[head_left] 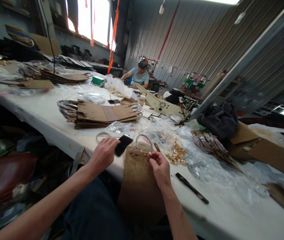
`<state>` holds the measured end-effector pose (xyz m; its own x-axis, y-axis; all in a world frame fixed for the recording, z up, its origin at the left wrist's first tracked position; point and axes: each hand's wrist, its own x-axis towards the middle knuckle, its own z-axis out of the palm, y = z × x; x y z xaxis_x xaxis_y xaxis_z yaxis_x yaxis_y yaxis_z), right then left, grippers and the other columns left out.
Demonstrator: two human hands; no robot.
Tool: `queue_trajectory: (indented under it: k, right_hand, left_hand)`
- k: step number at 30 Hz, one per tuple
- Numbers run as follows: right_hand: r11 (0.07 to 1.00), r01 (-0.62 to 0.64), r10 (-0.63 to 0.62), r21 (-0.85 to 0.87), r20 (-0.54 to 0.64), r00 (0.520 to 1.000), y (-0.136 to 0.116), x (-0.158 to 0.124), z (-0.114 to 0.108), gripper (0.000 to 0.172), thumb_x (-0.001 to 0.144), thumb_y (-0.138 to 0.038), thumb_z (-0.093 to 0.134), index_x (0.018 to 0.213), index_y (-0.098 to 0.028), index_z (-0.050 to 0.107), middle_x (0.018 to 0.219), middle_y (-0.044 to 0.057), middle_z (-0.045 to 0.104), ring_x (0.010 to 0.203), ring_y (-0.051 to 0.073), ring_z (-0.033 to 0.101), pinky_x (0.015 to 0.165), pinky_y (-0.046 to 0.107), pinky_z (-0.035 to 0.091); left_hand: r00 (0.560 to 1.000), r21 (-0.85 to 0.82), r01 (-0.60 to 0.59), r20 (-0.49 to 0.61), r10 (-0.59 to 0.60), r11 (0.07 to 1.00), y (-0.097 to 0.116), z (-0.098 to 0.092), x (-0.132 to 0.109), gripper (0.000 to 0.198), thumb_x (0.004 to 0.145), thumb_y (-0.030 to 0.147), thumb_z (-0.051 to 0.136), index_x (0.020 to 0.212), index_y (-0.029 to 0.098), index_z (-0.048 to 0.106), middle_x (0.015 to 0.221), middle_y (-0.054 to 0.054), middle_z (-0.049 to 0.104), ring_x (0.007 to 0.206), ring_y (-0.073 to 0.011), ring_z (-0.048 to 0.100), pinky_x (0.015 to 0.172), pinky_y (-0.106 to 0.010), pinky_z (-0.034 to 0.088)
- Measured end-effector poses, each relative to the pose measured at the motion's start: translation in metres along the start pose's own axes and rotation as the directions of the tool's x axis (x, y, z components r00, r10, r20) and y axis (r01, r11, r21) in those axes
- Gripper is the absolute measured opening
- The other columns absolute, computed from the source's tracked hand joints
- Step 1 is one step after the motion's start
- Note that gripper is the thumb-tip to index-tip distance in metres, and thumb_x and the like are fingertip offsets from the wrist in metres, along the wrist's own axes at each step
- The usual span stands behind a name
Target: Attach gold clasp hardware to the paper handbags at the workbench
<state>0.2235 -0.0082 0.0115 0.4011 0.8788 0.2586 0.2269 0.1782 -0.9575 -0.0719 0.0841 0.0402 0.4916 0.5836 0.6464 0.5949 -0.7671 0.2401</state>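
A brown bag panel (142, 180) hangs over the table's front edge, its handle (143, 138) lying on the tabletop. My right hand (160, 165) is at the panel's upper right corner, thumb and fingers pinched together at the handle's end; what they hold is too small to make out. To the left, my left hand (104, 151) has its fingers curled and pressed together beside a black phone (124, 145); whatever is under the fingertips is hidden. Gold metal pieces (177, 154) lie in a pile to the right of the panel.
Stacked brown panels (104, 115) with wrapped handles lie behind my left hand. A black tool (192, 188) is on the table at right, near crumpled clear plastic (217, 173). A cardboard box (264, 150) stands far right. Across the table sits a person (140, 77).
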Motion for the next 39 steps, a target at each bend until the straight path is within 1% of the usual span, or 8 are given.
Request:
queue_trajectory:
  k: [3,6,12,15,18,23,29,39]
  right_hand:
    - [1.000,-0.016,0.016,0.008,-0.015,1.000,0.001,0.002,-0.001,0.025,0.083,-0.031,0.073,0.107,-0.021,0.072,0.113,0.009,0.078,0.106,0.027,0.073,0.101,0.040,0.057]
    - [0.999,-0.036,0.037,0.010,-0.043,0.998,0.004,0.003,-0.002,0.028,0.083,-0.033,0.073,0.107,-0.020,0.072,0.109,0.009,0.078,0.103,0.027,0.073,0.099,0.041,0.057]
    - [0.998,0.004,-0.006,-0.067,-0.029,1.000,0.002,0.002,-0.001,0.027,0.084,-0.033,0.070,0.107,-0.020,0.072,0.110,0.009,0.078,0.102,0.027,0.073,0.099,0.042,0.057]
    - [0.990,0.051,-0.051,-0.134,-0.001,0.999,-0.003,0.001,0.000,0.023,0.085,-0.032,0.068,0.104,-0.021,0.074,0.115,0.010,0.077,0.103,0.028,0.072,0.098,0.042,0.058]
    - [0.964,0.127,-0.121,-0.232,0.043,0.992,-0.009,0.000,0.000,0.023,0.086,-0.030,0.066,0.105,-0.021,0.076,0.119,0.010,0.076,0.110,0.028,0.071,0.102,0.042,0.058]
    - [0.939,0.192,-0.174,-0.285,0.088,0.981,-0.012,0.000,0.000,0.022,0.089,-0.026,0.064,0.105,-0.022,0.079,0.122,0.010,0.075,0.116,0.028,0.069,0.107,0.042,0.057]
    - [0.922,0.215,-0.196,-0.323,0.092,0.976,-0.014,0.000,0.001,0.021,0.090,-0.025,0.065,0.104,-0.022,0.080,0.122,0.010,0.075,0.116,0.028,0.069,0.107,0.042,0.056]
    - [0.921,0.207,-0.197,-0.330,0.063,0.978,-0.012,0.001,0.004,0.017,0.095,-0.032,0.067,0.102,-0.023,0.080,0.117,0.010,0.076,0.111,0.028,0.071,0.103,0.042,0.058]
  left_hand:
    - [0.947,-0.202,-0.221,0.189,0.259,0.954,0.049,0.007,0.010,0.035,0.099,0.002,0.047,0.118,0.019,0.072,0.127,-0.012,0.074,0.114,-0.0254,0.067,0.102,-0.039,0.052]
    - [0.898,-0.263,-0.263,0.286,0.335,0.928,0.078,0.022,0.013,0.030,0.101,0.010,0.056,0.126,0.019,0.071,0.136,-0.010,0.074,0.124,-0.0263,0.068,0.112,-0.042,0.049]
    - [0.969,-0.133,-0.006,0.243,0.038,0.991,0.090,0.045,0.014,0.049,0.109,0.023,0.047,0.157,0.015,0.051,0.165,-0.018,0.055,0.150,-0.0318,0.054,0.120,-0.048,0.046]
    - [0.966,-0.106,0.136,0.236,-0.108,0.985,0.094,0.050,0.016,0.060,0.104,0.019,0.050,0.163,0.012,0.043,0.170,-0.021,0.047,0.156,-0.0353,0.048,0.124,-0.051,0.043]
    - [0.941,-0.129,0.225,0.284,-0.181,0.966,0.101,0.055,0.019,0.064,0.098,0.018,0.056,0.161,0.011,0.046,0.166,-0.023,0.051,0.155,-0.0365,0.048,0.128,-0.054,0.039]
    - [0.920,-0.180,0.290,0.322,-0.222,0.940,0.110,0.058,0.020,0.058,0.095,0.016,0.056,0.153,0.021,0.055,0.164,-0.017,0.053,0.155,-0.0358,0.045,0.127,-0.057,0.038]
    - [0.932,-0.155,0.265,0.296,-0.211,0.952,0.113,0.062,0.018,0.059,0.096,0.014,0.055,0.153,0.028,0.059,0.160,-0.015,0.054,0.153,-0.0367,0.045,0.122,-0.060,0.039]
    - [0.937,-0.196,0.276,0.273,-0.218,0.941,0.111,0.059,0.015,0.047,0.097,0.017,0.056,0.143,0.023,0.064,0.160,-0.014,0.056,0.149,-0.0344,0.049,0.121,-0.057,0.039]
